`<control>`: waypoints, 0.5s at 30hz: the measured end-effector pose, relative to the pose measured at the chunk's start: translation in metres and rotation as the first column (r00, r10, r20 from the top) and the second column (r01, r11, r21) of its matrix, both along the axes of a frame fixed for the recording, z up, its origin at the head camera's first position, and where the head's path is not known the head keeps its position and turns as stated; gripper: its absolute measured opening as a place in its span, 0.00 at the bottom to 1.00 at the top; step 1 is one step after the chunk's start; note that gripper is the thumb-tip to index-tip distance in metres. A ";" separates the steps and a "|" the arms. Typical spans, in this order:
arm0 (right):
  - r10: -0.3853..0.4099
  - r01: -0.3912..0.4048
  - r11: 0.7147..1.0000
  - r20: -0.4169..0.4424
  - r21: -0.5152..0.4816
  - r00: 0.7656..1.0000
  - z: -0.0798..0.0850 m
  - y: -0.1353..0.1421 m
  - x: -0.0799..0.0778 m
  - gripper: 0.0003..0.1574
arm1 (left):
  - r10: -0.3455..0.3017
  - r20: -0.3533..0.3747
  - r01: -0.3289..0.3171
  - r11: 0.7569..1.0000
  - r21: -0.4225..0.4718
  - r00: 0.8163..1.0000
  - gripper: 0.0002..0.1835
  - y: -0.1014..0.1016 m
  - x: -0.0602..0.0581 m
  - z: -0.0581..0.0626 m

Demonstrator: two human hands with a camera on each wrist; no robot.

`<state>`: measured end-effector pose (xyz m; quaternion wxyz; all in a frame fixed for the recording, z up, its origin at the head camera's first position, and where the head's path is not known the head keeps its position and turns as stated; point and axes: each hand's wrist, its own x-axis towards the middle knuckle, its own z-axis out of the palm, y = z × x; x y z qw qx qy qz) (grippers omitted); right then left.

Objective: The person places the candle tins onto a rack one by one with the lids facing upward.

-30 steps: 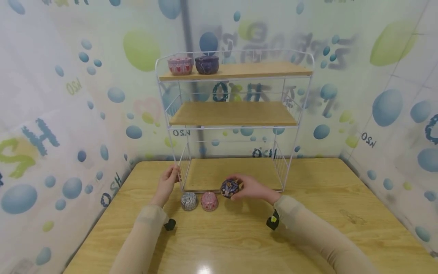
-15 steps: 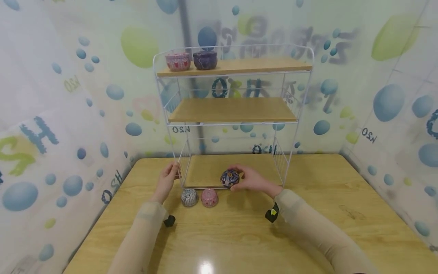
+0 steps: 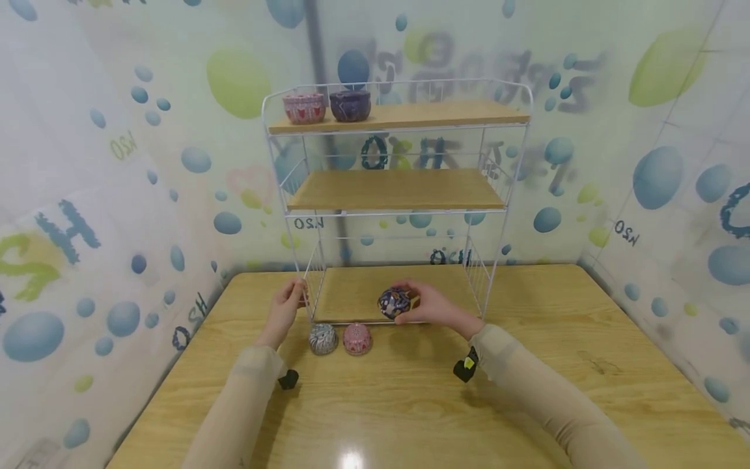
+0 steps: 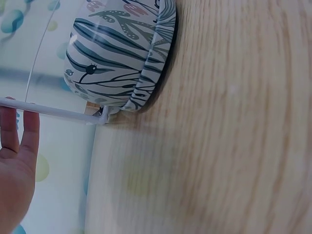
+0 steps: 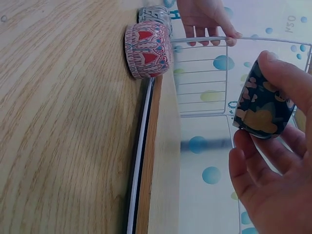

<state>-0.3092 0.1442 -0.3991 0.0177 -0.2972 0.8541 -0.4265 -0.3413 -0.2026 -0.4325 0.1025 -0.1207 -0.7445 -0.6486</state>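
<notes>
In the head view my right hand [image 3: 426,305] grips a small dark-blue floral tin [image 3: 394,303] between thumb and fingers, overlapping the front of the bottom shelf [image 3: 351,286]. The right wrist view shows this floral tin [image 5: 263,105] held tilted, off to the side of the shelf edge. My left hand [image 3: 288,301] holds the front left post of the white wire rack [image 4: 53,111], fingers curled round it. Before the bottom shelf, a grey-and-white leafy tin [image 3: 323,339] and a pink tin with red hearts [image 3: 357,339] sit side by side on the table.
A pink heart-patterned tin [image 3: 305,108] and a dark purple tin [image 3: 350,106] stand at the left of the top shelf [image 3: 445,113]. The middle shelf [image 3: 398,187] lies below. Patterned walls enclose the wooden table [image 3: 387,410] behind and on both sides.
My right hand has lifted the floral tin a little, up and toward the bottom shelf. The left hand stays on the post, and the head view has shifted slightly.
</notes>
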 end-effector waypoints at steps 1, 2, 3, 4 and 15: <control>0.000 0.000 1.000 0.004 -0.003 1.000 -0.001 0.000 -0.001 0.44 | 0.007 -0.005 -0.007 1.000 -0.002 1.000 0.18 0.000 -0.001 -0.001; 0.000 0.000 1.000 0.007 -0.007 1.000 -0.001 0.000 -0.001 0.43 | 0.012 -0.009 -0.012 1.000 -0.008 1.000 0.18 0.000 -0.002 -0.003; 0.000 0.000 1.000 0.014 -0.013 1.000 -0.002 0.000 -0.002 0.43 | 0.015 -0.009 -0.015 1.000 -0.011 1.000 0.18 -0.001 -0.002 -0.003; 0.001 -0.001 1.000 0.019 -0.020 1.000 -0.002 0.000 -0.002 0.43 | 0.014 -0.006 -0.014 1.000 -0.014 1.000 0.18 -0.001 -0.001 -0.003; -0.010 0.017 0.995 0.082 -0.096 0.997 0.000 -0.002 -0.004 0.44 | -0.014 0.013 0.015 0.999 -0.032 1.000 0.18 0.005 0.020 0.022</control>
